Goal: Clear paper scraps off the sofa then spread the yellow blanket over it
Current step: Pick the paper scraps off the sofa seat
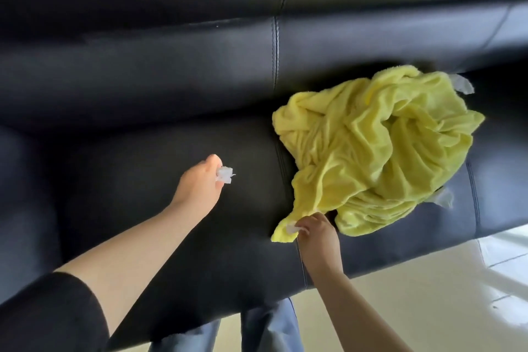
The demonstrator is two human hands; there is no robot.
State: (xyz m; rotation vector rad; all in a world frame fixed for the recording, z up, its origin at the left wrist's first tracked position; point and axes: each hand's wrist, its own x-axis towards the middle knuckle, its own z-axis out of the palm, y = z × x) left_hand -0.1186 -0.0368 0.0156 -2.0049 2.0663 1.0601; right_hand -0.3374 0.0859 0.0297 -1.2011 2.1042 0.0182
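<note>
Your black sleeve is at the far left, and your bare arm reaches out over the sofa. Your left hand is above the left seat. Its fingers are curled round a white scrap, which sticks out past your fingertips. Down by the front edge you can see your jeans. Your right hand is near the seam between the two seats. It pinches a small scrap right at the low corner of the blanket. I cannot tell if it holds the blanket too. The blanket is yellow and all bunched up in a heap on the right seat, touching the backrest. A top scrap peeks out from behind the heap by the backrest. A low scrap peeks out from under its right edge, nearer the front. The pale floor shows at the bottom right.
</note>
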